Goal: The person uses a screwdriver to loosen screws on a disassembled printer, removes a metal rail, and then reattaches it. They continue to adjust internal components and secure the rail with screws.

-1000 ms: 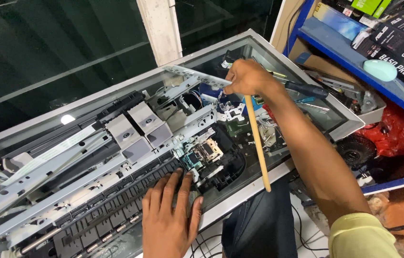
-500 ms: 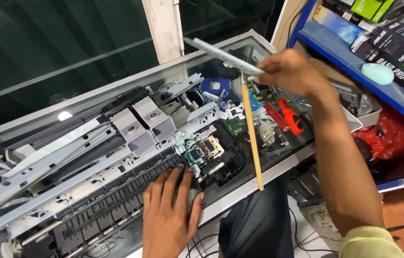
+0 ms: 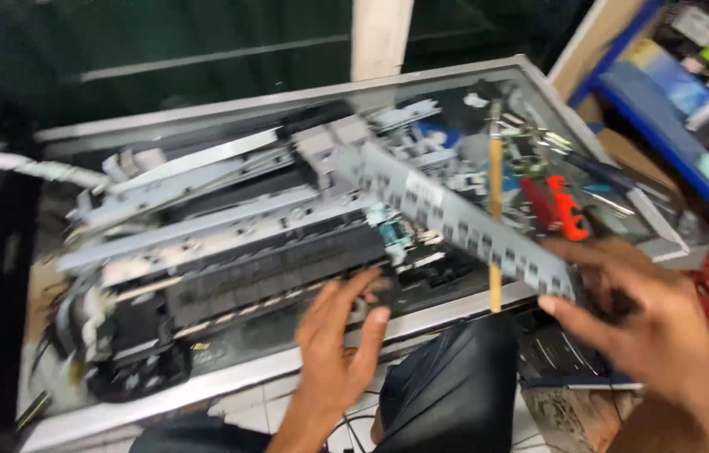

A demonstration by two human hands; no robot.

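A stripped printer mechanism (image 3: 229, 243) of grey metal rails and black plastic lies across a glass-topped table (image 3: 229, 382). My left hand (image 3: 339, 340) rests flat on the mechanism's near edge with fingers spread, holding nothing. My right hand (image 3: 652, 331), at the near right, grips one end of a long grey perforated metal strip (image 3: 455, 222). The strip slants up and left over the mechanism. A thin wooden stick (image 3: 495, 210) stands nearly upright behind the strip. The view is motion-blurred.
Red-handled pliers (image 3: 557, 208) lie among small parts at the table's right end. A blue shelf (image 3: 665, 126) with boxes stands at the far right. My dark-clothed knee (image 3: 455, 386) is below the table's edge. A white post (image 3: 380, 38) rises behind the table.
My right hand has come from the table's far side to the near right, bringing the long metal strip with it. The left hand stays on the mechanism. The view has shifted left.
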